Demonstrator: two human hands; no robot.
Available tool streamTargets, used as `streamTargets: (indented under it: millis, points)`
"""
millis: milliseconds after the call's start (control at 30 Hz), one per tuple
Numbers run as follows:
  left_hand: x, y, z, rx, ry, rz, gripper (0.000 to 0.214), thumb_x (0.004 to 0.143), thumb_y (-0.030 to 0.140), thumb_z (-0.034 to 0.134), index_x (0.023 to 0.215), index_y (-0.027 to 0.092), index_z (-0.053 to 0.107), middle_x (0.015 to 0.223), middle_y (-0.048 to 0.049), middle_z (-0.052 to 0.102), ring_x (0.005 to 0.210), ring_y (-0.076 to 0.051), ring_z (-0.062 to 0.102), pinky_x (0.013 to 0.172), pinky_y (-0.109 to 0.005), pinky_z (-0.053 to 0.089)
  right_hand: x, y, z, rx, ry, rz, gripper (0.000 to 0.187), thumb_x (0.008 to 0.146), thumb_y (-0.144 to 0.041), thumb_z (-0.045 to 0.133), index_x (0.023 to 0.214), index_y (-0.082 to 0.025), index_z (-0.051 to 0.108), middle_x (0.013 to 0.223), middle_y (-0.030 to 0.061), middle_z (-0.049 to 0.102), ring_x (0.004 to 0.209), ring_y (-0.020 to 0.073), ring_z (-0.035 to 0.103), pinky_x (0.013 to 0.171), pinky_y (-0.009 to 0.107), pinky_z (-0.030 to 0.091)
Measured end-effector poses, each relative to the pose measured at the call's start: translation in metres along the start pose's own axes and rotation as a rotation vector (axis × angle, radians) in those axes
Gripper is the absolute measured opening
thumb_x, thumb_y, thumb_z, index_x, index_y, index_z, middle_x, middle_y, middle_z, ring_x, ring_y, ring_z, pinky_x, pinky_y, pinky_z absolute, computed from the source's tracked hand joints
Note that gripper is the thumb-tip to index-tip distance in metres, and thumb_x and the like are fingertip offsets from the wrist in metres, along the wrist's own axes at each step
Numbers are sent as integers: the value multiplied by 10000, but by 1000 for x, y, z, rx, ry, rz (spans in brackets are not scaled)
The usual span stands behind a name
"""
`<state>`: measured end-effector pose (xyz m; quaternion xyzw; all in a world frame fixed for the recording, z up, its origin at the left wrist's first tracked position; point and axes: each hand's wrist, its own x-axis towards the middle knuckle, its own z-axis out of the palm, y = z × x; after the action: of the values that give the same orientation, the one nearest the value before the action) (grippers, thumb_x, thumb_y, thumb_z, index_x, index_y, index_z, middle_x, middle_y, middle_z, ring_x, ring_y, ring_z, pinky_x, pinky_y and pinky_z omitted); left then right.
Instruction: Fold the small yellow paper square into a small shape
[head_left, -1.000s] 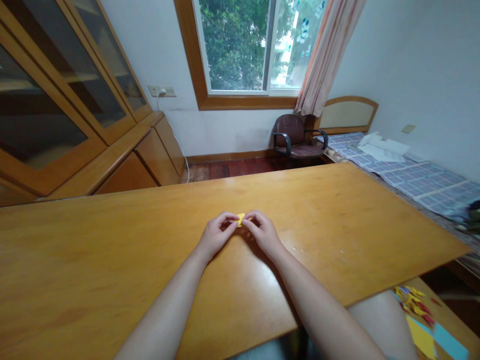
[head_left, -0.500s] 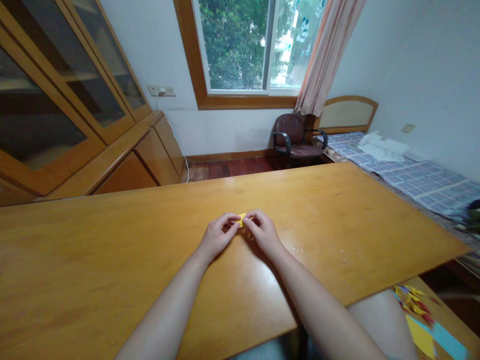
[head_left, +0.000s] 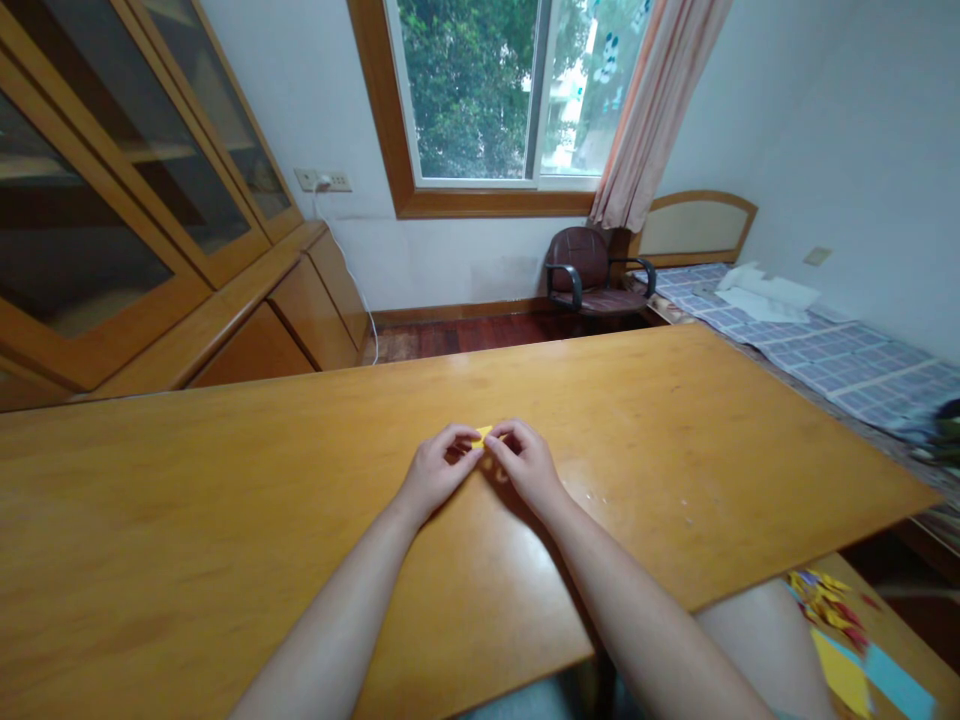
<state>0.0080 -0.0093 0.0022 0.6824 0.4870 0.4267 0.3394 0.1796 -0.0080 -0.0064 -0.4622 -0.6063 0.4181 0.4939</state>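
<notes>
A small piece of yellow paper is pinched between my two hands, just above the wooden table. My left hand grips its left side with thumb and fingers. On the other side, my right hand pinches the right part, thumb and forefinger pressed together. The fingers cover most of the paper, so its folds cannot be made out.
Low at the right, a wooden surface holds a pile of yellow and red paper pieces, a yellow sheet and a light blue sheet. A brown armchair and a bed stand beyond the table.
Less of the yellow paper shows between my fingers. My left thumb has shifted slightly to the right, closer to my right thumb. Both arms keep their place.
</notes>
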Motion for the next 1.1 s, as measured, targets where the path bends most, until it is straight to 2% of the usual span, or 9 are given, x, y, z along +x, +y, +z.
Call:
streamTargets:
  millis: [433, 933, 1100]
  points:
    - [0, -5, 1, -22, 15, -20, 186, 823, 326, 651, 950, 190, 657, 899, -34, 699, 812, -164, 668, 761, -275, 535, -1, 1, 2, 109, -14, 84, 247, 851, -411, 623, 962, -194, 584, 673, -30, 603, 498, 104, 544, 467, 212, 432]
    - [-1, -4, 1, -103, -28, -21, 201, 853, 338, 616, 975, 184, 656, 908, -48, 717, 838, -180, 701, 801, -300, 550, 1, 4, 1, 130, 14, 74, 229, 837, -407, 639, 898, -190, 597, 639, -35, 582, 496, 100, 525, 471, 209, 425]
    - [0, -4, 1, -32, -9, -2, 208, 803, 326, 679, 958, 188, 663, 911, -42, 708, 811, -167, 681, 756, -273, 545, 0, 4, 2, 116, 11, 69, 237, 838, -416, 635, 900, -190, 602, 645, -30, 593, 494, 102, 528, 473, 211, 424]
